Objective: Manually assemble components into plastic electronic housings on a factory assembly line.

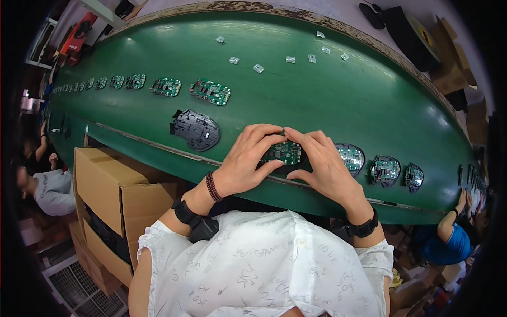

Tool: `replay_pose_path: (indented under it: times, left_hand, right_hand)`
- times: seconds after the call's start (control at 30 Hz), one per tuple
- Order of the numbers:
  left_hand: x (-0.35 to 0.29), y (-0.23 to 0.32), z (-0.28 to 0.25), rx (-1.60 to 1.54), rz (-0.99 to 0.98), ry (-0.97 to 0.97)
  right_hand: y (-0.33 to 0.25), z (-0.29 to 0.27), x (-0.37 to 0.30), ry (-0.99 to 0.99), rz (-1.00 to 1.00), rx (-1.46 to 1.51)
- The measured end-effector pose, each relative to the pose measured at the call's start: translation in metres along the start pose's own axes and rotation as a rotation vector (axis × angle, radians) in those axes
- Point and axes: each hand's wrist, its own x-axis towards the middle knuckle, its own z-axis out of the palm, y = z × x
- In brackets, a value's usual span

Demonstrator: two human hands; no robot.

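In front of me a green circuit board sits in a dark plastic shell, mostly hidden under my fingers. My left hand grips it from the left, thumb at the near side and fingertips at the far edge. From the right, my right hand holds the same board, its fingertips meeting the left ones at the far edge. Left of my hands lies a bare black mouse-shaped shell, inner side up. Close to my right hand is another shell with a board in it.
A row of loose circuit boards runs left along the green bench. Several small clear packets lie at the back. Two more filled shells stand right. A cardboard box is at lower left; a co-worker sits right.
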Motion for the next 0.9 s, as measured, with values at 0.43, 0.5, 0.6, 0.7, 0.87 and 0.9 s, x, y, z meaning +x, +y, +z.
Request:
replay_pose_path:
  times: [0.43,0.5,0.6,0.7,0.87,0.9]
  left_hand:
    - [0.0,0.003,0.004,0.091,-0.053,0.011]
    - [0.0,0.003,0.003,0.154,-0.041,0.005]
    - [-0.001,0.004,0.002,0.097,-0.059,-0.008]
    - [-0.002,0.007,-0.002,-0.073,-0.097,0.111]
    - [-0.006,0.002,-0.011,-0.495,-0.386,0.074]
    - [-0.005,0.006,-0.013,-0.525,-0.408,0.076]
  right_hand:
    - [-0.003,0.0,-0.001,0.041,0.043,-0.08]
    - [-0.004,0.001,-0.002,0.039,0.045,-0.096]
    - [-0.007,0.003,-0.005,0.052,0.045,-0.114]
    - [-0.015,0.004,-0.007,0.086,0.031,-0.12]
    - [-0.019,0.008,-0.009,0.097,0.011,-0.107]
    - [-0.02,0.01,-0.009,0.143,0.067,0.054]
